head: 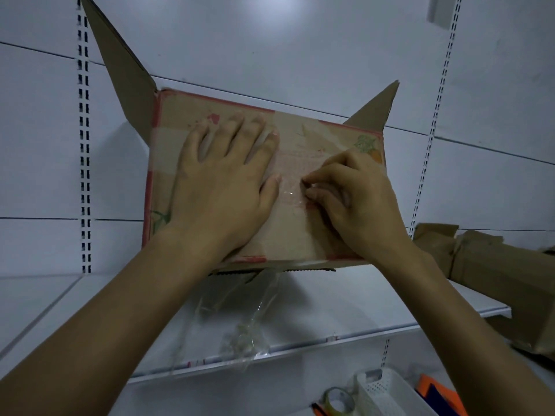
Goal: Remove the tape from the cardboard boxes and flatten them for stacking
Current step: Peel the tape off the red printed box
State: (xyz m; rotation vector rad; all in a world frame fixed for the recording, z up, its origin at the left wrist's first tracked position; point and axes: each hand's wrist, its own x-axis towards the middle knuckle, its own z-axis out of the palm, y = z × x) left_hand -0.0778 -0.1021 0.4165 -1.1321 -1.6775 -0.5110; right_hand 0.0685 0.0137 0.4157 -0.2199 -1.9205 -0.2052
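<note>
White shelf (pixel 315 319) against a slotted wall panel (pixel 270 49), dim light. On it, box (pixel 267 181) turned printed face up, red border, two flaps (pixel 120 73) sticking up behind. Clear tape (pixel 289 190) running down the middle of that face. Left hand (pixel 222 187) flat, fingers spread, pressing the box down; nothing grasped. Right hand (pixel 354 199) curled, fingertips (pixel 309 180) pinching at the tape. Loose strip (pixel 246 331) hanging from the near edge over the shelf lip. Right, more cardboard (pixel 492 274). Below, tape roll (pixel 339 400) beside a white basket (pixel 387 394).
</note>
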